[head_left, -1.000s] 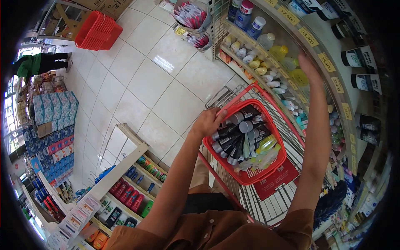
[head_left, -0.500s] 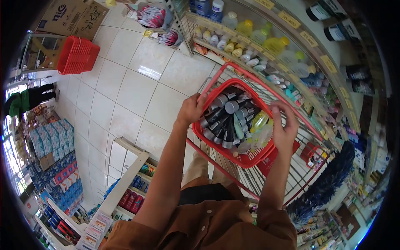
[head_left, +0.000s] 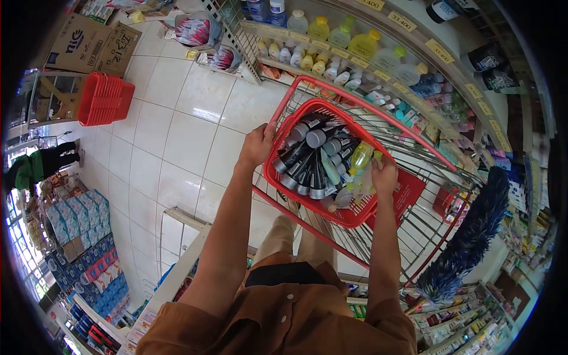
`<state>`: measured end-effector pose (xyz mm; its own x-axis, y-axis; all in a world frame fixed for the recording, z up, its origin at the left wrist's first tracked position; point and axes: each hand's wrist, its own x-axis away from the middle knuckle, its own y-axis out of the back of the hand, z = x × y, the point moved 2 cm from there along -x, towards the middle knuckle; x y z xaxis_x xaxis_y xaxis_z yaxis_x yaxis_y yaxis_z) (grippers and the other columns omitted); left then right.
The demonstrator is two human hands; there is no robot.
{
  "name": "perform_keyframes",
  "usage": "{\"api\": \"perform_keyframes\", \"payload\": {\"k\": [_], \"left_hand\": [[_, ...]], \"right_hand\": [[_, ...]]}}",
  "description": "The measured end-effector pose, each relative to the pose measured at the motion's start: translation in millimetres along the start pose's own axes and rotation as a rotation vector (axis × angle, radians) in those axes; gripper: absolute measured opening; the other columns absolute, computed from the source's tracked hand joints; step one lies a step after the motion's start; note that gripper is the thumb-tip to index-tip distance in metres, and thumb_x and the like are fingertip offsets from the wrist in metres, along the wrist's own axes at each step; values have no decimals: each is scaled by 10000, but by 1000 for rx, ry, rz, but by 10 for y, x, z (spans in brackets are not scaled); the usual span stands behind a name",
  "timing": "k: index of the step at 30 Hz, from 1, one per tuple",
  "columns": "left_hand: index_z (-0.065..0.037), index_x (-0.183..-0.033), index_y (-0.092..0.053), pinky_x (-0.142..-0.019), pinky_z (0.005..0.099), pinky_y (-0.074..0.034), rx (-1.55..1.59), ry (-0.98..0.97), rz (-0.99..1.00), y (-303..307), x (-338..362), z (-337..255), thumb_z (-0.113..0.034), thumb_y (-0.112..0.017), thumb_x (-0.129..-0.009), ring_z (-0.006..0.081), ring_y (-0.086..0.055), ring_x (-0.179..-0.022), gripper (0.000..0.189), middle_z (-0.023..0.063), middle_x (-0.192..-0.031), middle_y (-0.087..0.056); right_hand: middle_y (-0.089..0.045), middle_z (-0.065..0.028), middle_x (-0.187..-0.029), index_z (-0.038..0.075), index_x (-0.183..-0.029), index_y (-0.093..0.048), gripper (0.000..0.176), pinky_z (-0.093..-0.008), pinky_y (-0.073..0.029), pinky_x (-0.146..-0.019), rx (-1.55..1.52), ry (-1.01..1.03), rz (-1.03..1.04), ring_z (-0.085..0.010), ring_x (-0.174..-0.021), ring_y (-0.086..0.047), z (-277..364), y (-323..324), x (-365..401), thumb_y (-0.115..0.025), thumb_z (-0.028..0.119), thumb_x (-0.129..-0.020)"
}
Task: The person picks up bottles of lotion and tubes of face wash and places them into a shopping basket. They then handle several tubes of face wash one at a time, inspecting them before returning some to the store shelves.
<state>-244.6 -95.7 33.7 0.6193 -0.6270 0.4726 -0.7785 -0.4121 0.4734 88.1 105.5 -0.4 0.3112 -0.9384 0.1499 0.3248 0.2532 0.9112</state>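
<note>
A red shopping basket [head_left: 300,107] sits in a metal shopping cart [head_left: 408,141] with red rails. My left hand [head_left: 258,145] is closed around the cart's red end rail, right beside the basket rim. At the basket's right end, my right hand [head_left: 384,174] is closed over the rim, close to the bottles; its fingertips are partly hidden. Black tubes with grey caps [head_left: 316,139] fill the left and middle of the basket. A pale green tube [head_left: 329,167] lies among them. A yellow bottle [head_left: 361,157] and clear bottles [head_left: 354,190] lie on the right.
Shelves with bottles [head_left: 364,44] and price tags run along the right. A dark blue feather duster [head_left: 467,242] leans past the cart. Stacked red baskets [head_left: 106,99], cardboard boxes [head_left: 74,44] and stacked packages [head_left: 80,222] are on the left. A person in green [head_left: 29,168] stands far left.
My right hand has come down from above the basket onto its right end, and its fingers have closed. The view has shifted slightly; my left hand keeps its hold.
</note>
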Motion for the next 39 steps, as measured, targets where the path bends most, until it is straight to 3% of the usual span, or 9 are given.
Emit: {"api": "perform_keyframes", "payload": {"k": [6, 11, 15, 21, 24, 27, 30, 34, 39], "left_hand": [[36, -989, -671, -845, 425, -503, -16, -23, -8, -27, -57, 89, -487, -428, -1021, 407, -669, -911, 578, 256, -898, -690], [38, -938, -666, -807, 385, -490, -5, -29, -5, -31, -51, 84, -492, -398, -1039, 315, -639, -826, 602, 213, -834, -662], [37, -931, -663, -798, 391, -489, 9, -50, -14, -37, -67, 95, -492, -394, -1040, 313, -636, -812, 603, 214, -828, -660], [45, -934, -665, -809, 390, -491, -2, -51, 6, -24, -78, 99, -475, -400, -1041, 312, -645, -831, 592, 218, -848, -671], [31, -966, -677, -789, 429, -505, 58, -81, -14, -31, -91, 110, -493, -427, -1018, 407, -668, -838, 584, 255, -844, -680], [50, -955, -676, -823, 377, -491, 13, -37, 9, -3, -65, 66, -467, -402, -1043, 292, -652, -858, 592, 200, -868, -687], [56, -972, -676, -835, 368, -495, -9, -38, 40, -12, -91, 116, -468, -404, -1046, 281, -654, -862, 595, 191, -862, -687], [68, -978, -670, -847, 363, -494, 31, -44, 33, -56, -147, 203, -479, -409, -1048, 264, -648, -874, 610, 171, -877, -689], [65, -992, -672, -863, 359, -489, 41, -47, 45, -67, -136, 228, -486, -406, -1050, 246, -644, -904, 615, 162, -909, -692]], "right_hand": [[-705, -211, -1051, -24, -1251, -562, 563, -460, -516, -875, -47, -170, 45, -385, -1012, -668, -156, -254, -113, -788, 210, -791], [-709, -233, -1043, -22, -1196, -627, 494, -445, -533, -865, -87, -73, 235, -386, -993, -684, -34, 182, -71, -801, 181, -781], [-704, -263, -999, -19, -1140, -669, 415, -453, -551, -837, 35, -17, 362, -407, -957, -690, 122, 581, -16, -792, 174, -794], [-698, -267, -953, -31, -1063, -662, 374, -486, -542, -811, 114, -61, 343, -431, -946, -679, -219, 708, 50, -771, 237, -825], [-695, -269, -922, -34, -1014, -656, 352, -492, -533, -792, 78, -81, 304, -440, -919, -678, -240, 817, 107, -753, 257, -843], [-696, -258, -874, -41, -992, -665, 344, -462, -528, -743, 31, -84, 187, -415, -833, -693, -241, 973, 150, -735, 268, -858], [-689, -239, -820, -49, -971, -679, 340, -426, -511, -688, -88, -106, 134, -369, -728, -677, -234, 1127, 80, -723, 272, -868], [-637, -81, -671, -50, -916, -681, 318, -336, -441, -539, -395, -70, 52, -181, -563, -585, -211, 1189, -25, -690, 268, -921], [-552, 6, -615, 15, -846, -682, 288, -247, -350, -439, -745, -328, 89, -66, -495, -475, 178, 1421, -4, -687, 286, -943]]}}
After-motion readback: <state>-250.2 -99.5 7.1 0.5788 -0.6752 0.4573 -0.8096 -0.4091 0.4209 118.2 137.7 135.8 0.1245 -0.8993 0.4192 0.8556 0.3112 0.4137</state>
